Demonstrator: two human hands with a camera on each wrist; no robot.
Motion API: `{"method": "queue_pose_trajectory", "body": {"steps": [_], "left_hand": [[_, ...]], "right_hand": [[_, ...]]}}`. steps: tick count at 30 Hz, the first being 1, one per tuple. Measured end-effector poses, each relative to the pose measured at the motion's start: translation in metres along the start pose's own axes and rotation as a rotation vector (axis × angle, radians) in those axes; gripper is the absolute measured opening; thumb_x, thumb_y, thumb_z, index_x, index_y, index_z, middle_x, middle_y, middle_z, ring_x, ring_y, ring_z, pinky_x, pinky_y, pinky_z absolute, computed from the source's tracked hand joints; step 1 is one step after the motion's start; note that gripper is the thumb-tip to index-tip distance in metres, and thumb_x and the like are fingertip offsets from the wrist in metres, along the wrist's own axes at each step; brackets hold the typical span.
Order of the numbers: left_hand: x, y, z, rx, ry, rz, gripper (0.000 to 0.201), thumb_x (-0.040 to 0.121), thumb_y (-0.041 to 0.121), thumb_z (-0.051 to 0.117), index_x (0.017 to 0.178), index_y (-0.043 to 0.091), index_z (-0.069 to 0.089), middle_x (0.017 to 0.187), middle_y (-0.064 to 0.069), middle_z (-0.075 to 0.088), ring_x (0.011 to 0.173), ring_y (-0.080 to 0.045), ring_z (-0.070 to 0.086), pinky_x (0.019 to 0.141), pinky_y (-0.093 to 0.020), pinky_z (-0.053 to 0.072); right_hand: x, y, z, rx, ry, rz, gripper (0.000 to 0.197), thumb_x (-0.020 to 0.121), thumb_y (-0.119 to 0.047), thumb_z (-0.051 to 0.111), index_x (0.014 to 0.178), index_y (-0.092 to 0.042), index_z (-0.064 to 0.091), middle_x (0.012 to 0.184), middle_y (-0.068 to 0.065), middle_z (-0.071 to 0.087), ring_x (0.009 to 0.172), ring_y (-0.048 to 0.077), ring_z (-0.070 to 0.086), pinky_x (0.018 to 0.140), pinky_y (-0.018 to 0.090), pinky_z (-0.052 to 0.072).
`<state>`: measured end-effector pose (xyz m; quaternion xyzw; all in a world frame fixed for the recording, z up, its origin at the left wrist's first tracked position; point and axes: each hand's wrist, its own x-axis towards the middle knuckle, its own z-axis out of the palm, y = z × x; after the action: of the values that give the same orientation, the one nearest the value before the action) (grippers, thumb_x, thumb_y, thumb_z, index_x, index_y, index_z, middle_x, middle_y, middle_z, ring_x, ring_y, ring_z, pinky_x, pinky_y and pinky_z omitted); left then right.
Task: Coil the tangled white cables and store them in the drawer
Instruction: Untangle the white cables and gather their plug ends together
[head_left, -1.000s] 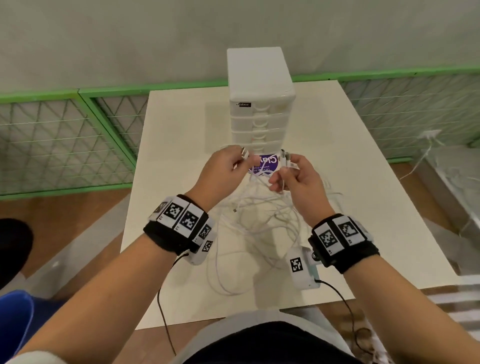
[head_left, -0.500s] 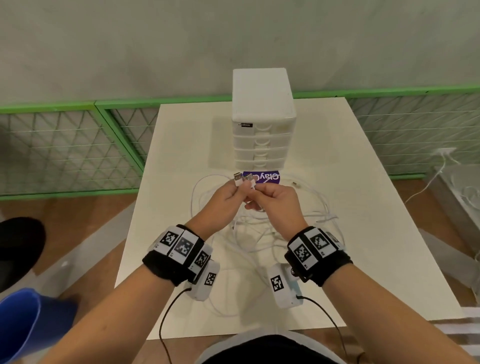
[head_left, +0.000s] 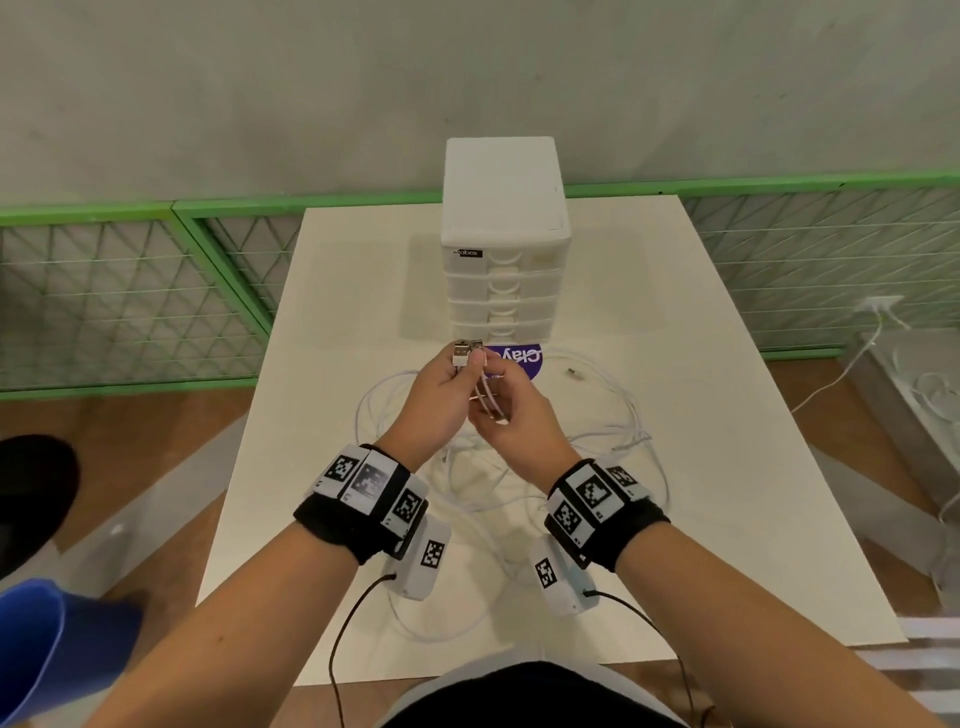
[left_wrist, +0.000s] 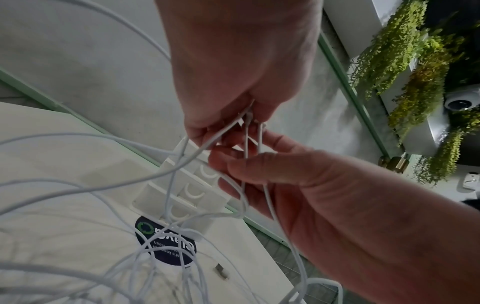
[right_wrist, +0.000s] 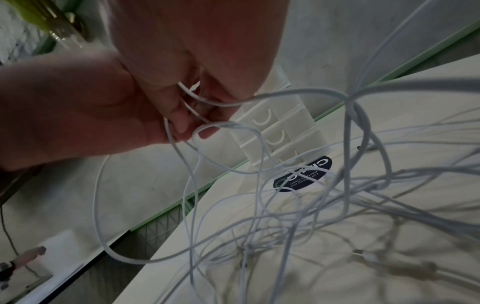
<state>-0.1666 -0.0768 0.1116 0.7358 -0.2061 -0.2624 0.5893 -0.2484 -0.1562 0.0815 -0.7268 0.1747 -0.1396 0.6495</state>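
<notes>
Tangled white cables (head_left: 618, 441) lie in loose loops on the white table (head_left: 727, 519) and hang under my hands. My left hand (head_left: 466, 365) pinches two USB plugs (head_left: 466, 352) side by side, held up in front of the drawer unit (head_left: 501, 270). Just below it, my right hand (head_left: 491, 410) pinches the two strands (head_left: 487, 397) that run down from those plugs. In the left wrist view the strands (left_wrist: 253, 142) pass from my left hand (left_wrist: 233, 123) into my right hand (left_wrist: 228, 162). The right wrist view shows the cable tangle (right_wrist: 285, 205) under both hands. All drawers are closed.
A purple round sticker (head_left: 524, 359) lies on the table before the drawer unit, with a loose connector (head_left: 571, 371) to its right. A green mesh fence (head_left: 130, 291) runs behind the table. A blue bin (head_left: 41, 649) stands lower left; a wall socket (head_left: 878, 304) with cables is on the right.
My hands came together from holding one plug each. Both plugs now sit in my left hand, and my right hand has moved down onto the strands below them.
</notes>
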Motion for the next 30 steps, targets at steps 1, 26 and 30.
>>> {"method": "queue_pose_trajectory", "body": {"steps": [1, 26, 30], "left_hand": [[0.002, 0.0, 0.001, 0.011, 0.003, -0.004, 0.019, 0.1, 0.022, 0.042, 0.104, 0.013, 0.058, 0.086, 0.004, 0.065, 0.079, -0.009, 0.063, 0.072, -0.017, 0.048], [0.036, 0.011, -0.025, -0.22, 0.042, 0.24, 0.029, 0.103, 0.023, 0.029, 0.085, 0.011, 0.047, 0.054, 0.015, 0.04, 0.052, -0.011, 0.041, 0.061, -0.028, 0.047], [0.03, -0.019, -0.025, -0.095, 0.039, 0.073, 0.025, 0.102, 0.023, 0.031, 0.085, 0.014, 0.047, 0.059, 0.007, 0.041, 0.052, -0.007, 0.045, 0.068, -0.035, 0.05]], "right_hand": [[0.0, 0.001, -0.001, -0.024, 0.002, -0.01, 0.045, 0.084, 0.006, 0.055, 0.123, -0.015, 0.046, 0.097, 0.0, 0.066, 0.081, -0.007, 0.064, 0.075, 0.008, 0.047], [0.044, 0.053, -0.063, -0.7, -0.295, -0.084, 0.054, 0.087, -0.032, 0.062, 0.136, -0.031, 0.041, 0.126, 0.007, 0.059, 0.115, 0.025, 0.054, 0.096, 0.034, 0.041], [0.031, 0.052, -0.077, -0.508, -0.39, 0.205, 0.074, 0.074, -0.044, 0.071, 0.138, -0.041, 0.034, 0.142, -0.003, 0.043, 0.131, 0.012, 0.037, 0.107, 0.027, 0.027]]}}
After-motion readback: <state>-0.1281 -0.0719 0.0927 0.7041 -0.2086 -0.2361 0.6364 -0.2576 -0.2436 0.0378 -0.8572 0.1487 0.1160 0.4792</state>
